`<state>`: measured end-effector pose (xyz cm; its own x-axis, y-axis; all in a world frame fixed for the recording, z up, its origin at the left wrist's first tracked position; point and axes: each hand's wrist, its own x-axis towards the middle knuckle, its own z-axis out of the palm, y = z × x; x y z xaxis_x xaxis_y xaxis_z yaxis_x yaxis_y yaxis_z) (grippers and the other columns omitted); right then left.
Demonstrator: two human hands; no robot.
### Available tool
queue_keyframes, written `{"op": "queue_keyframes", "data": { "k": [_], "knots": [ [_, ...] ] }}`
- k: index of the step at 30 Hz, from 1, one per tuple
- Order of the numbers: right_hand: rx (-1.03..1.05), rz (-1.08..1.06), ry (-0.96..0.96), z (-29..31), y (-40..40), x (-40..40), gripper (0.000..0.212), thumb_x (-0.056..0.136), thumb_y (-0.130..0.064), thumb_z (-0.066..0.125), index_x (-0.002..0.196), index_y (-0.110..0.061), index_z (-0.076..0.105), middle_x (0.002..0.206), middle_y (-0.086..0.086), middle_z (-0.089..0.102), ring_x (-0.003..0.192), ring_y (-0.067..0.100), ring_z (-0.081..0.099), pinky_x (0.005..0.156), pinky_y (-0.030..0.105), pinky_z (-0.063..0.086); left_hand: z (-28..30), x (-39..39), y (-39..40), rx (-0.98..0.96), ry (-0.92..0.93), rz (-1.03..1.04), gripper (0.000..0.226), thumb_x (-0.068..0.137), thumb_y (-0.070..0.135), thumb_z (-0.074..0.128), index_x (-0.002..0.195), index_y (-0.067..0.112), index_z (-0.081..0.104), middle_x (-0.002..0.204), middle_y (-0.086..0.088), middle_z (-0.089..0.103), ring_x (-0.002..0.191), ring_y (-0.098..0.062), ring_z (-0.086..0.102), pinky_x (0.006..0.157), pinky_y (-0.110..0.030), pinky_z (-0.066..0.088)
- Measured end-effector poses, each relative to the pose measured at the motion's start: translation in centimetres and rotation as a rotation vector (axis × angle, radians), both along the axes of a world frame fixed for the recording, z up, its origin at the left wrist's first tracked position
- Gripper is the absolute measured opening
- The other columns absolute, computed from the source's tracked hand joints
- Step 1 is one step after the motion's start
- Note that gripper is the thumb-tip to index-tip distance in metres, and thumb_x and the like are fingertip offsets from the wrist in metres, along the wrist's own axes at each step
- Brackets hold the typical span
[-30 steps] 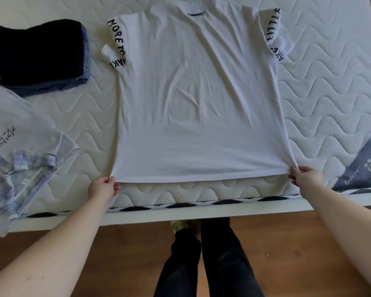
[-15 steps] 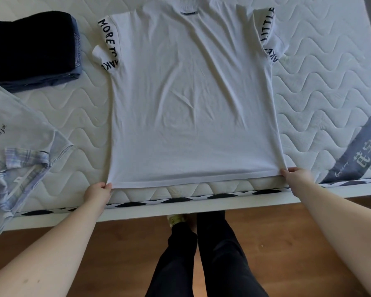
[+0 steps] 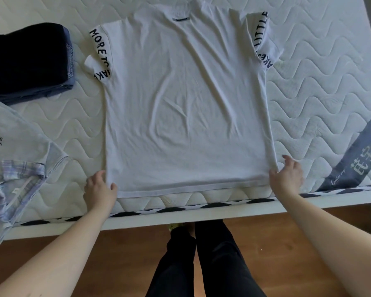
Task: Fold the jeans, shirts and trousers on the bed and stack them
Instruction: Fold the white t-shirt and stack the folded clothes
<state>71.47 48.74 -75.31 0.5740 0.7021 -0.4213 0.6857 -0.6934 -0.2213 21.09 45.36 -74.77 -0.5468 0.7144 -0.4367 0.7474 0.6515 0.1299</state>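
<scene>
White T-shirt [image 3: 186,108] lies spread flat on the mattress [image 3: 321,86], stretching away from both hands. The left hand [image 3: 99,190] pinches its near left hem corner; the right hand [image 3: 287,176] touches the near right corner with loosened fingers. Folded jeans [image 3: 28,61] and a pale shirt [image 3: 15,159] lie beyond and beside the left hand.

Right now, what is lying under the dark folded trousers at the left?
Under the dark folded trousers lie folded blue jeans; only their edges show. Below them, the mattress is covered.
</scene>
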Motion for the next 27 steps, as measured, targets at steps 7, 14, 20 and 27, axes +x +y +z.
{"op": "queue_keyframes", "data": {
  "k": [7,14,20,27],
  "knots": [
    [-0.078,0.631,0.059,0.2,4.2,-6.6,0.067,0.098,-0.035,0.047,0.156,-0.023,0.016,0.164,-0.002,0.011,0.151,0.020,0.008,0.119,0.040,0.010,-0.4,5.1,4.9,-0.142,0.028,-0.596,0.067,0.096,0.030,0.049,0.155,0.026,0.018,0.164,-0.001,0.009,0.150,-0.021,0.010,0.117,-0.040,0.019],
    [-0.196,0.919,0.160,-0.2,8.8,-11.3,0.066,0.102,-0.043,0.036,0.157,-0.028,0.004,0.166,-0.004,-0.004,0.152,0.020,0.000,0.120,0.040,0.008,-1.9,8.7,9.3,-0.247,-0.024,-0.761,0.077,0.095,0.045,0.049,0.155,0.037,0.002,0.164,0.005,-0.011,0.150,-0.018,-0.006,0.119,-0.042,0.015],
    [-0.196,0.896,0.136,-1.0,12.8,-13.2,0.054,0.100,-0.041,0.043,0.150,-0.025,0.031,0.156,0.001,0.026,0.144,0.024,0.023,0.113,0.040,0.025,-2.9,7.5,10.7,-0.153,-0.134,-0.811,0.063,0.095,0.033,0.049,0.152,0.038,0.024,0.161,0.005,0.011,0.146,-0.022,0.017,0.107,-0.041,0.036],
    [-0.109,0.798,0.071,-0.2,19.3,-19.4,0.040,0.099,-0.033,0.047,0.136,-0.018,0.051,0.139,0.006,0.047,0.129,0.028,0.043,0.106,0.038,0.032,-2.3,1.7,15.8,0.119,-0.418,-0.566,0.032,0.093,0.017,0.054,0.125,0.014,0.062,0.125,-0.006,0.055,0.109,-0.027,0.059,0.093,-0.035,0.046]
  ]
}}
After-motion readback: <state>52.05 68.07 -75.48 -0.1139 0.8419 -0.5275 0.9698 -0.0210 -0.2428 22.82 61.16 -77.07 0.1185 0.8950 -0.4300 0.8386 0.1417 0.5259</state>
